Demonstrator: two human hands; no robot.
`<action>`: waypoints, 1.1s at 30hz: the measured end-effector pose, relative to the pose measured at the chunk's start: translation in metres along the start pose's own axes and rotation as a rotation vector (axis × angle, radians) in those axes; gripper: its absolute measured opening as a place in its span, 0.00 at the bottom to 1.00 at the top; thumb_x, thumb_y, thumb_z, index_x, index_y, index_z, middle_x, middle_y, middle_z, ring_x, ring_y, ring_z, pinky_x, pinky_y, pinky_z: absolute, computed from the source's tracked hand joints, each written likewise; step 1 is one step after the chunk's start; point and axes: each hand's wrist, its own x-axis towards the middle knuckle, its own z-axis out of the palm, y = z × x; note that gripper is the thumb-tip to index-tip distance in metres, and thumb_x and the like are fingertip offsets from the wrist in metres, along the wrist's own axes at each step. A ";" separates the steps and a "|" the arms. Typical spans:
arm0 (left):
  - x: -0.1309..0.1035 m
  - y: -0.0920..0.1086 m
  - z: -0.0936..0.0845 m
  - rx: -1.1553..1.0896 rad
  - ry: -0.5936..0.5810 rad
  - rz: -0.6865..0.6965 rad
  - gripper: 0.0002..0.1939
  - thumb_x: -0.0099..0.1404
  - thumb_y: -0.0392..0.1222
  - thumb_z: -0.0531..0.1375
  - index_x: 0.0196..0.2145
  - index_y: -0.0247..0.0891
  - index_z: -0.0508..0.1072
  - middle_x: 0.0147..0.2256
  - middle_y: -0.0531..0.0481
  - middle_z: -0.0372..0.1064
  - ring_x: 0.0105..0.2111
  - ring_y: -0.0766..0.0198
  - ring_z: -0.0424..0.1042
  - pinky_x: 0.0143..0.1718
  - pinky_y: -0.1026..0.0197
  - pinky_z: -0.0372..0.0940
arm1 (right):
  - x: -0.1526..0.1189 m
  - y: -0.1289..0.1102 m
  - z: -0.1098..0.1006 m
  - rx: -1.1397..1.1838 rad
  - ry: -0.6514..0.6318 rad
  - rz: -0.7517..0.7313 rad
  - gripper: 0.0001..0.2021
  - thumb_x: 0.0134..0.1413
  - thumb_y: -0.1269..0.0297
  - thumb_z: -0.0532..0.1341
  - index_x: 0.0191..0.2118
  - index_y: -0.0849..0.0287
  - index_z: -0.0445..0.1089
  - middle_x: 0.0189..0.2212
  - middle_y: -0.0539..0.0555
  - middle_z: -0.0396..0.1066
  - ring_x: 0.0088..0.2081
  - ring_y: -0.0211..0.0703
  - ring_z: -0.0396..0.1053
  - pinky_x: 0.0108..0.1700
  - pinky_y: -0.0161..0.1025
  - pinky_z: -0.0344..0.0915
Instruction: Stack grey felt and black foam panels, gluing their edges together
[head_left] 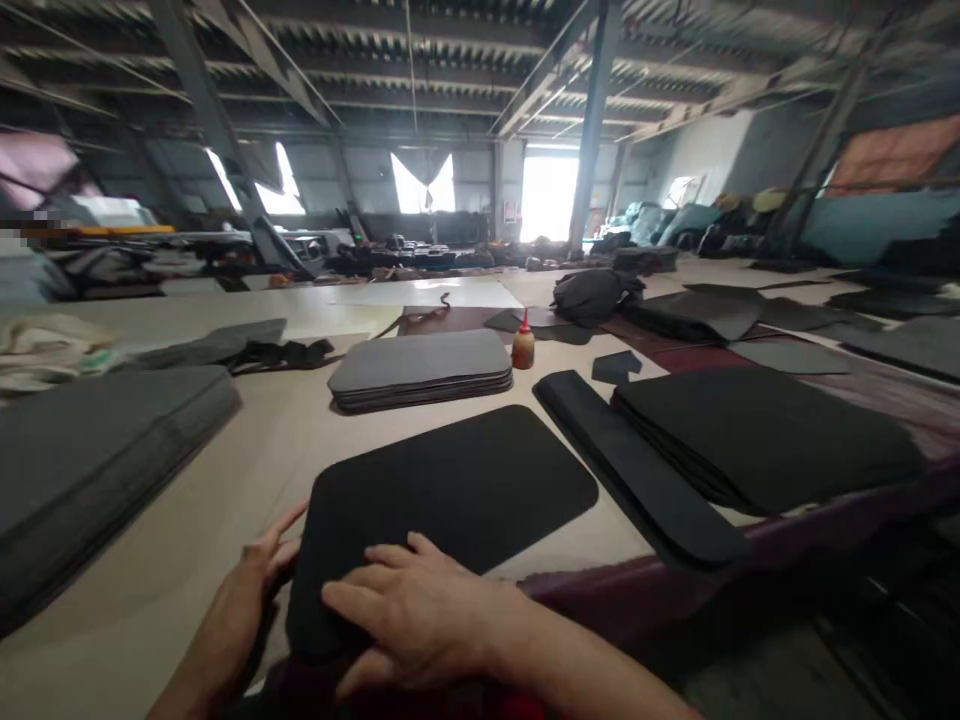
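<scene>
A black sheet with rounded corners (457,480) lies flat on the pale tabletop in front of me. My right hand (420,610) rests on its near part, fingers spread and palm down. At the sheet's left edge is my left hand (262,580), its fingers stretched out along the side; the thumb side is partly hidden. Just beyond the sheet sits a stack of grey rounded panels (420,370). Beside that stack a small glue-like bottle with a red pointed tip (523,345) stands upright.
Right of the sheet lie a long dark strip (630,460) and a pile of black sheets (772,430). A thick grey fabric stack (97,450) fills the left side. Dark bundled cloth (589,295) sits farther back. The table's near edge (622,595) has a maroon covering.
</scene>
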 end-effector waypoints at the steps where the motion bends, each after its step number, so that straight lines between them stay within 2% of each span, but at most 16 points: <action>1: 0.002 -0.002 0.000 -0.057 -0.052 -0.022 0.42 0.62 0.75 0.49 0.66 0.50 0.60 0.48 0.48 0.78 0.50 0.45 0.75 0.44 0.48 0.75 | -0.005 0.001 0.001 0.065 -0.041 -0.026 0.22 0.65 0.47 0.58 0.55 0.56 0.65 0.46 0.55 0.75 0.49 0.50 0.71 0.49 0.44 0.69; 2: 0.004 -0.004 0.000 -0.106 -0.095 -0.038 0.44 0.61 0.72 0.55 0.67 0.49 0.56 0.51 0.46 0.76 0.52 0.44 0.74 0.45 0.48 0.75 | -0.014 0.005 -0.001 0.118 -0.048 -0.021 0.22 0.65 0.47 0.59 0.56 0.56 0.66 0.45 0.54 0.75 0.48 0.48 0.71 0.50 0.42 0.69; 4: 0.007 -0.009 0.001 -0.125 -0.124 -0.037 0.48 0.56 0.66 0.65 0.68 0.49 0.55 0.57 0.42 0.71 0.57 0.42 0.70 0.49 0.47 0.73 | -0.040 0.023 -0.013 0.149 0.031 0.090 0.19 0.66 0.52 0.59 0.57 0.56 0.68 0.47 0.55 0.75 0.49 0.44 0.71 0.53 0.39 0.67; 6: 0.007 -0.012 0.004 -0.095 -0.132 -0.002 0.49 0.53 0.62 0.69 0.67 0.47 0.57 0.61 0.39 0.66 0.61 0.42 0.64 0.54 0.47 0.70 | -0.072 0.052 -0.028 0.063 0.160 0.310 0.17 0.67 0.56 0.58 0.57 0.57 0.69 0.52 0.58 0.73 0.54 0.47 0.69 0.59 0.44 0.64; 8: 0.006 -0.013 0.006 -0.083 -0.124 0.015 0.47 0.54 0.60 0.69 0.66 0.45 0.59 0.61 0.38 0.66 0.61 0.42 0.64 0.54 0.47 0.70 | -0.106 0.085 -0.038 -0.096 0.235 0.556 0.17 0.69 0.59 0.55 0.56 0.59 0.70 0.54 0.62 0.71 0.58 0.52 0.66 0.62 0.53 0.62; 10: 0.004 -0.010 0.009 -0.096 -0.121 0.013 0.45 0.55 0.59 0.68 0.66 0.44 0.60 0.59 0.38 0.67 0.59 0.43 0.67 0.51 0.48 0.72 | -0.137 0.112 -0.038 -0.259 0.232 0.741 0.20 0.67 0.57 0.55 0.57 0.63 0.70 0.58 0.67 0.67 0.62 0.58 0.61 0.63 0.57 0.59; 12: 0.004 -0.005 0.010 -0.084 -0.112 0.003 0.43 0.55 0.56 0.68 0.65 0.44 0.62 0.58 0.38 0.68 0.56 0.44 0.71 0.48 0.50 0.74 | -0.160 0.127 -0.029 -0.344 0.162 0.748 0.21 0.67 0.56 0.55 0.56 0.63 0.71 0.61 0.67 0.64 0.66 0.61 0.55 0.66 0.61 0.54; 15: 0.010 0.002 0.007 -0.100 -0.093 -0.007 0.41 0.54 0.52 0.68 0.64 0.42 0.63 0.52 0.38 0.73 0.48 0.48 0.76 0.42 0.54 0.75 | -0.176 0.122 -0.011 -0.359 0.132 0.691 0.21 0.66 0.54 0.55 0.57 0.60 0.71 0.62 0.65 0.64 0.68 0.63 0.51 0.67 0.63 0.50; 17: 0.018 0.003 0.003 -0.078 -0.058 0.011 0.42 0.55 0.51 0.67 0.64 0.40 0.61 0.42 0.43 0.76 0.39 0.53 0.78 0.35 0.57 0.73 | -0.177 0.110 -0.001 -0.353 0.163 0.695 0.23 0.65 0.52 0.55 0.58 0.59 0.70 0.61 0.65 0.65 0.68 0.65 0.51 0.67 0.65 0.50; 20: 0.028 -0.002 -0.004 0.086 0.046 0.079 0.43 0.54 0.53 0.66 0.63 0.34 0.61 0.29 0.53 0.69 0.28 0.60 0.73 0.27 0.63 0.66 | -0.175 0.094 0.006 -0.362 0.207 0.734 0.25 0.65 0.50 0.54 0.60 0.59 0.69 0.61 0.65 0.65 0.67 0.67 0.52 0.66 0.67 0.51; 26: 0.029 -0.013 -0.005 0.462 0.163 0.208 0.33 0.59 0.55 0.59 0.58 0.36 0.69 0.29 0.54 0.68 0.28 0.62 0.69 0.31 0.61 0.60 | -0.175 0.087 0.010 -0.427 0.245 0.752 0.26 0.65 0.48 0.52 0.59 0.61 0.68 0.60 0.67 0.65 0.66 0.67 0.53 0.65 0.65 0.54; 33: 0.020 -0.012 -0.003 0.591 0.203 0.222 0.30 0.62 0.54 0.56 0.58 0.38 0.69 0.28 0.54 0.67 0.29 0.60 0.69 0.32 0.61 0.58 | -0.174 0.087 0.009 -0.438 0.271 0.776 0.27 0.63 0.46 0.55 0.60 0.58 0.67 0.61 0.64 0.64 0.66 0.66 0.54 0.64 0.64 0.55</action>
